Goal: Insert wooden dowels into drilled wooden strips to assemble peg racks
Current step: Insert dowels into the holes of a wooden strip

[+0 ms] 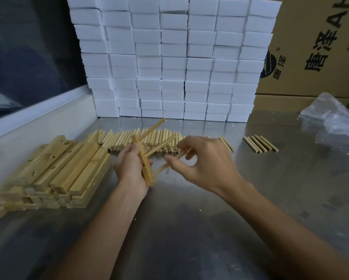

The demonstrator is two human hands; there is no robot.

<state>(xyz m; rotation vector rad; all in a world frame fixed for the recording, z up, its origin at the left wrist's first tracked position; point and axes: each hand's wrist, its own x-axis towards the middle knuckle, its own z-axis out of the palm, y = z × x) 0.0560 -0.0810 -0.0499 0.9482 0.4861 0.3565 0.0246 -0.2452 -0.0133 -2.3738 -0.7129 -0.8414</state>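
My left hand point(129, 166) grips a drilled wooden strip point(144, 164) held nearly upright above the metal table. Two dowels point(152, 129) stick out of the strip toward the upper right. My right hand point(205, 164) pinches a third dowel point(165, 166) whose end meets the strip near its lower part; the hand is blurred. A pile of loose dowels point(141, 140) lies behind the hands. A stack of drilled strips point(54, 170) lies at the left.
White foam blocks point(173, 57) are stacked in a wall at the back of the steel table point(189, 219). Several dowels point(260, 143) lie at the right, with a clear plastic bag point(335, 118) and cardboard boxes point(314, 47) beyond.
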